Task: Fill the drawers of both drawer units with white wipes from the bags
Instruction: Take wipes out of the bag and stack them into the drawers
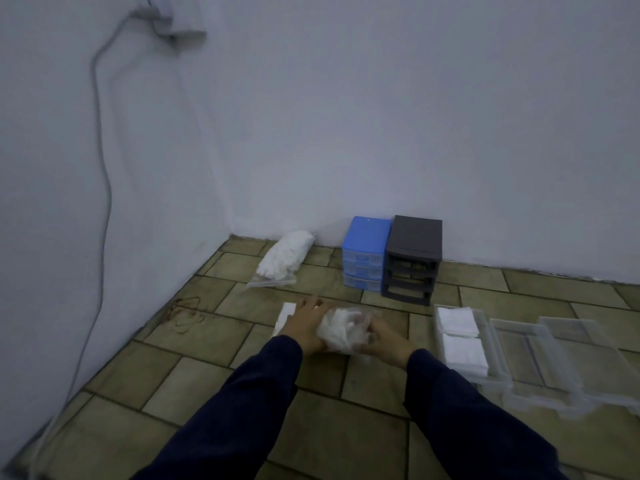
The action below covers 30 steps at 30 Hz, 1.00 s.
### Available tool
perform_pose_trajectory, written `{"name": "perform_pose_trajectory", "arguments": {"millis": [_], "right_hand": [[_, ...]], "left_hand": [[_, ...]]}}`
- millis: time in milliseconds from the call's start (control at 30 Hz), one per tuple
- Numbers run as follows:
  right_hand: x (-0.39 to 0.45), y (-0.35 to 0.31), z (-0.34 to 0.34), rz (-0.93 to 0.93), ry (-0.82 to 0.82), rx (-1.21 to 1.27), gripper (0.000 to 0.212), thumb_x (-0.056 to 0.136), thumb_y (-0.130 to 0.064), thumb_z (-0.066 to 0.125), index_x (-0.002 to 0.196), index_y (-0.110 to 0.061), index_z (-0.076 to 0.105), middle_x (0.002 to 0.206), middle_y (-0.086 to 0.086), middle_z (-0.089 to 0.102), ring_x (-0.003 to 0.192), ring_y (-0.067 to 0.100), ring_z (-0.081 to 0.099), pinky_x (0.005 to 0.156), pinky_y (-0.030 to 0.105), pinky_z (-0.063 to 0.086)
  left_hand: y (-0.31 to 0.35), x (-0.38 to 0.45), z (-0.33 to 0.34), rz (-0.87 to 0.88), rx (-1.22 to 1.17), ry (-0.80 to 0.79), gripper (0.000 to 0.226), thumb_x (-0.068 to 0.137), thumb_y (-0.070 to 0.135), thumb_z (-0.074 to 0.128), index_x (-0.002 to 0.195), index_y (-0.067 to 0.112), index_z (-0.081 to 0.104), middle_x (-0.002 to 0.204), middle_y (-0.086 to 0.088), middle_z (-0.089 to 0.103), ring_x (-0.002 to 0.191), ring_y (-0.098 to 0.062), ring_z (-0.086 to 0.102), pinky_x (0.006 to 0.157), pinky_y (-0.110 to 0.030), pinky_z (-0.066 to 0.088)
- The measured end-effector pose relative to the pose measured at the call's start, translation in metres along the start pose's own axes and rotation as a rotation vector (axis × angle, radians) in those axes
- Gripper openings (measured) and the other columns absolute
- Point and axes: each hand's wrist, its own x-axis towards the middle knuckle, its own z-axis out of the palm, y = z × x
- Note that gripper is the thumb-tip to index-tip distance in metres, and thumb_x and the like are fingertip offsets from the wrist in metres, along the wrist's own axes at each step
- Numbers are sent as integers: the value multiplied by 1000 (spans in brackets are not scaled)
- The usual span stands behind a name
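A clear plastic bag of white wipes (pixel 341 329) is held over the tiled floor between both hands. My left hand (pixel 304 323) grips its left side and my right hand (pixel 382 337) grips its right end. A stack of white wipes (pixel 285 317) lies on the floor behind my left hand, partly hidden. A second bag of wipes (pixel 285 258) lies near the wall corner. The blue drawer unit (pixel 365 252) has its drawers in. The black drawer unit (pixel 412 259) beside it has empty slots. A clear drawer (pixel 485 323) on the right holds two stacks of wipes (pixel 460 337).
Two more clear drawers (pixel 533 362) (pixel 595 358) lie empty on the floor at the right. A grey cable (pixel 100 188) hangs down the left wall from a socket. The walls meet in a corner behind the second bag.
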Motion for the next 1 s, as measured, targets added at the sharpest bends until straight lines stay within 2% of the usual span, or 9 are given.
{"name": "perform_pose_trajectory", "arguments": {"millis": [133, 233, 300, 367, 467, 600, 733, 867, 1000], "right_hand": [[0, 5, 10, -22, -15, -23, 72, 85, -16, 66, 143, -12, 23, 138, 9, 40, 122, 23, 47, 98, 31, 44], [2, 5, 13, 38, 7, -56, 57, 89, -18, 61, 138, -11, 33, 132, 9, 47, 113, 22, 52, 87, 24, 48], [6, 6, 12, 25, 77, -71, 46, 91, -15, 58, 133, -8, 41, 125, 12, 53, 103, 18, 56, 73, 11, 48], [8, 4, 13, 2, 132, -106, 46, 90, -14, 59, 132, -7, 43, 123, 11, 55, 100, 14, 55, 65, 5, 44], [11, 7, 14, 31, 155, -108, 51, 91, -12, 58, 136, -2, 36, 130, 13, 48, 117, 23, 50, 79, 13, 42], [13, 6, 12, 66, 127, -125, 41, 92, -11, 56, 130, 0, 43, 126, 16, 51, 117, 27, 50, 67, 7, 38], [8, 4, 7, 3, 211, -148, 39, 91, -16, 59, 126, -1, 49, 121, 14, 56, 113, 27, 54, 84, 20, 42], [0, 7, 0, -38, 284, -28, 38, 92, -12, 57, 128, -2, 49, 122, 15, 58, 108, 25, 57, 71, 10, 44], [-5, 6, -8, -39, 178, 18, 47, 87, -13, 63, 131, -8, 45, 124, 7, 54, 112, 23, 52, 87, 25, 43]], "left_hand": [[-3, -3, -3, 32, -146, 42, 69, 70, 37, 76, 132, 27, 47, 128, -1, 46, 118, -19, 42, 102, -35, 36], [-2, -4, -3, 44, -158, 31, 63, 71, 39, 75, 128, 27, 50, 127, 3, 48, 117, -16, 43, 100, -29, 36], [-1, -5, -2, 48, -172, 15, 60, 71, 41, 74, 126, 28, 52, 127, 4, 49, 116, -15, 43, 99, -28, 36], [1, -6, -2, 42, -207, 24, 58, 72, 36, 75, 124, 26, 53, 127, 3, 50, 116, -14, 44, 98, -28, 37], [4, -6, -4, 64, -256, 66, 55, 73, 27, 76, 124, 20, 55, 124, 0, 52, 114, -16, 47, 98, -29, 38], [8, -11, -9, 76, -312, 54, 59, 72, 22, 77, 125, 17, 55, 124, -3, 53, 113, -18, 50, 101, -35, 39], [7, -14, -13, 37, -377, 66, 57, 72, 18, 77, 125, 14, 55, 123, -4, 54, 113, -21, 52, 98, -36, 42], [11, -13, -16, 9, -328, 79, 60, 74, 20, 76, 129, 15, 52, 128, -4, 52, 116, -20, 50, 96, -28, 37], [18, -14, -17, -3, -372, 79, 59, 74, 18, 76, 128, 15, 53, 130, -5, 51, 116, -20, 50, 100, -33, 40]]}}
